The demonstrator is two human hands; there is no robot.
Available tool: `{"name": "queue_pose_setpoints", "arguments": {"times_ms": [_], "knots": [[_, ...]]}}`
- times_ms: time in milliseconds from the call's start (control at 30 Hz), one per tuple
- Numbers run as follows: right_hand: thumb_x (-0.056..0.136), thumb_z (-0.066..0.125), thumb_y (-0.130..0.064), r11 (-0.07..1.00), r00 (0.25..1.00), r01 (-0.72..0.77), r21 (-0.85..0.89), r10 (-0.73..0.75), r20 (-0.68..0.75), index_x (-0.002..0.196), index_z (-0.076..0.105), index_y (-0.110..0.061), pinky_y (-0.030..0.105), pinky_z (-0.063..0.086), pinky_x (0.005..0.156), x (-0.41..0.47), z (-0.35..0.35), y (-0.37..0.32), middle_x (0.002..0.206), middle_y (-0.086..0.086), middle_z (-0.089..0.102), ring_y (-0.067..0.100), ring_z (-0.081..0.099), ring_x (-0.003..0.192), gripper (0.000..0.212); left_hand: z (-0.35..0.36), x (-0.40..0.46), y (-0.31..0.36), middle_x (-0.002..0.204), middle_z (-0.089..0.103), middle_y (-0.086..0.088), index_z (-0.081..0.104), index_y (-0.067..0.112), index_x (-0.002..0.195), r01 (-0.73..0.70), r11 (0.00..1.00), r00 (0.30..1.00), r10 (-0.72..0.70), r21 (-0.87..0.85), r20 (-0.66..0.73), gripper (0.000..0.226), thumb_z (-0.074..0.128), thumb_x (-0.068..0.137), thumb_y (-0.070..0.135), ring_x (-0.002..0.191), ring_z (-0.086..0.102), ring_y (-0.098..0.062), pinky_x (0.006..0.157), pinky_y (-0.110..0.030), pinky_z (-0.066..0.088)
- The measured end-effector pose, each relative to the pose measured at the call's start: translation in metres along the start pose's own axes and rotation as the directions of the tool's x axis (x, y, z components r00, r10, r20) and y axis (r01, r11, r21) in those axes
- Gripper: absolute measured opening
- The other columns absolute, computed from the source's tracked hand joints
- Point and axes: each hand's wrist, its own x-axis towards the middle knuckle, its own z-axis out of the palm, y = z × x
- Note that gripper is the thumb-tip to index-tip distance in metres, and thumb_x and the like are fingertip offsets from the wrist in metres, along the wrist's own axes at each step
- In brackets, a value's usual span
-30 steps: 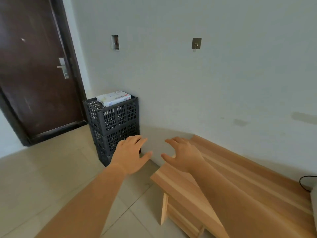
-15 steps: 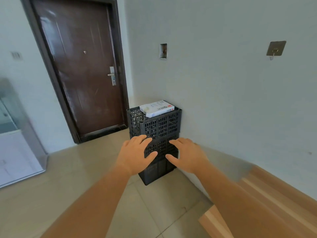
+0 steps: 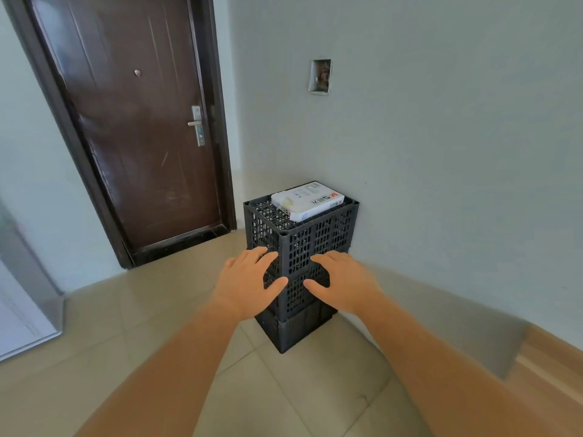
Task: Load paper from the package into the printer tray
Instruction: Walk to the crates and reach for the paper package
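Note:
A white paper package [image 3: 307,199] with red lettering lies flat on top of a stack of black perforated crates [image 3: 315,238] against the wall. My left hand [image 3: 249,283] and my right hand [image 3: 345,280] are stretched out in front of me, palms down, fingers apart and holding nothing. Both hands are below the package and short of it in the view, overlapping the crates' front corner. No printer or tray is in view.
A dark brown door [image 3: 132,127] with a metal handle stands shut at the left. A wooden bench [image 3: 549,367] juts in at the lower right. A grey cabinet edge [image 3: 19,294] is at the far left. Beige tiled floor [image 3: 126,326] lies around the crates.
The view has swung left and moved closer to the crates; the wooden bench has slid to the lower right corner. Both hands stay open and outstretched, now over the crates' front.

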Motion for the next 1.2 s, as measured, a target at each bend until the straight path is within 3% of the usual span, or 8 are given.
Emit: {"name": "queue_pose_setpoints", "arguments": {"times_ms": [333,633,900,1200], "knots": [[0.086,0.046,-0.062,0.993,0.993,0.114,0.022,-0.114,0.020,0.140,0.042,-0.029,0.047,0.041,0.103,0.155,0.066,-0.036,0.141,-0.001,0.049,0.022,0.043,0.129,0.063,0.028,0.073,-0.116,0.152,0.031,0.006,0.030,0.031,0.144,0.081,0.995,0.994,-0.084,0.052,0.069,0.061,0.034,0.090,0.060,0.140,0.024,-0.015,0.113,-0.042,0.019],[0.086,0.047,-0.059,0.981,0.982,0.178,0.077,-0.172,-0.081,0.138,0.044,-0.029,0.045,0.043,0.100,0.317,0.072,-0.047,0.136,-0.001,0.052,0.021,0.046,0.125,0.060,0.003,0.210,-0.206,0.152,0.031,0.004,0.033,0.029,0.144,0.088,0.984,0.996,-0.087,0.155,-0.014,0.062,0.036,0.090,0.060,0.140,0.025,-0.017,0.114,-0.044,0.021],[0.086,0.048,-0.059,0.997,0.995,0.051,0.049,-0.047,-0.087,0.137,0.046,-0.026,0.044,0.044,0.098,0.415,0.086,-0.026,0.137,0.001,0.052,0.024,0.047,0.123,0.061,0.030,0.319,-0.262,0.152,0.031,0.006,0.033,0.031,0.143,0.005,0.995,1.000,-0.007,0.101,0.018,0.061,0.035,0.090,0.061,0.140,0.025,-0.017,0.113,-0.043,0.021],[0.087,0.047,-0.058,0.970,0.964,-0.245,-0.007,0.243,-0.104,0.136,0.046,-0.026,0.040,0.045,0.094,0.491,0.120,-0.020,0.134,-0.002,0.054,0.022,0.048,0.120,0.059,0.077,0.445,-0.327,0.151,0.035,0.000,0.036,0.027,0.141,-0.288,0.957,0.956,0.286,0.017,0.071,0.063,0.036,0.090,0.062,0.138,0.029,-0.020,0.111,-0.043,0.025]]}}
